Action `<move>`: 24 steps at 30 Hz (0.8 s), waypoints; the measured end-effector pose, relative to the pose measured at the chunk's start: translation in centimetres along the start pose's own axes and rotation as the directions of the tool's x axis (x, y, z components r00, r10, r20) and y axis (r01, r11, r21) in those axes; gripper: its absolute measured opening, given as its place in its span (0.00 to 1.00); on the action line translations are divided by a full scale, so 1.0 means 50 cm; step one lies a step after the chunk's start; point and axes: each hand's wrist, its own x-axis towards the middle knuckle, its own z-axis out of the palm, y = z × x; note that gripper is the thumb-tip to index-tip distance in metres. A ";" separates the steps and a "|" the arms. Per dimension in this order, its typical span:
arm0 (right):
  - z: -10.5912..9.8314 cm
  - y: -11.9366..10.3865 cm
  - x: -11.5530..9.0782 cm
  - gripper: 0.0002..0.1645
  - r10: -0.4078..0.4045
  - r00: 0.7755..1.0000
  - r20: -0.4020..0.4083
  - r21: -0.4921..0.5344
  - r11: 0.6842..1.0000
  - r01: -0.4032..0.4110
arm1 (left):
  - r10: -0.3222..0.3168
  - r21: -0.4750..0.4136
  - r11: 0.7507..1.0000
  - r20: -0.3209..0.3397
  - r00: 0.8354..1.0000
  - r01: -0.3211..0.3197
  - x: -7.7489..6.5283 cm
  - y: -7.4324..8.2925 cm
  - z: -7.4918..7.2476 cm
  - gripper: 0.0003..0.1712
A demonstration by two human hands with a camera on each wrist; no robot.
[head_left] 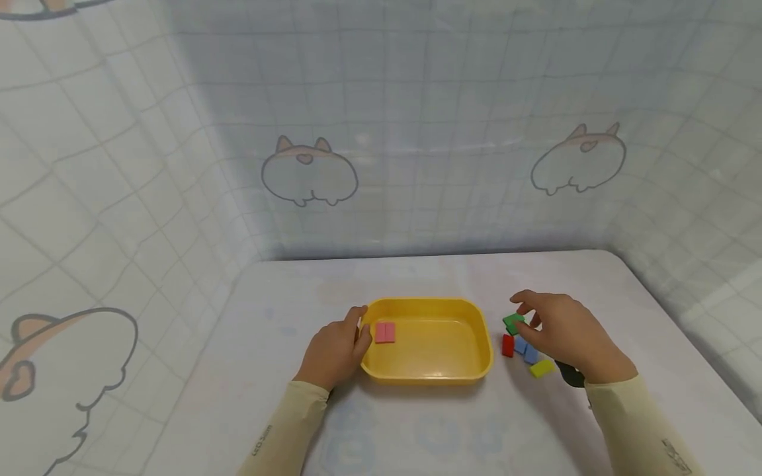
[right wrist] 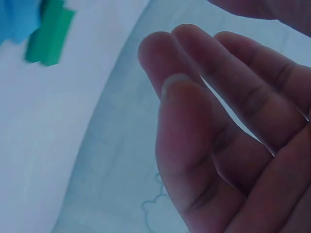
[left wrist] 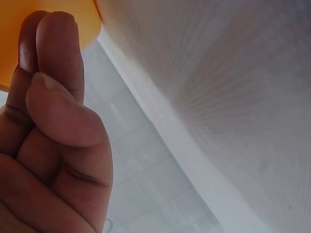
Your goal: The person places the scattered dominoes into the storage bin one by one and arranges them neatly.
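A yellow tray [head_left: 425, 378] sits on the table, with two pink rectangular pieces [head_left: 385, 332] side by side at its left end. My left hand [head_left: 333, 347] is at the tray's left rim, its thumb over the edge in the head view. In the left wrist view, its bent fingers [left wrist: 58, 53] overlap the tray, and nothing shows between thumb and fingers. My right hand [head_left: 562, 327] hovers over small coloured pieces, fingers loosely bent around air. Nearest it lie green pieces [head_left: 513, 322]; in the right wrist view they appear apart from the fingertips [right wrist: 155, 51].
Right of the tray lie a red piece [head_left: 508, 345], blue pieces [head_left: 530, 354] and a yellow-green piece [head_left: 542, 368]. The pale table [head_left: 268, 396] is bounded at the back and sides by a grid-patterned sheet [head_left: 417, 185] with cartoon animals.
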 end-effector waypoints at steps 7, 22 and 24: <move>0.024 0.032 -0.013 0.32 0.048 0.995 0.089 0.052 0.997 -0.053 | -0.013 -0.008 1.000 0.003 1.000 0.013 0.001 0.003 -0.003 0.23; 0.076 0.076 -0.012 0.37 0.116 0.986 0.116 0.064 0.990 -0.124 | -0.006 -0.011 1.000 -0.005 1.000 0.006 0.005 0.001 -0.001 0.22; 0.075 0.077 -0.011 0.38 0.134 0.982 0.134 0.057 0.988 -0.143 | -0.005 -0.009 1.000 -0.002 1.000 0.004 0.005 0.001 0.000 0.22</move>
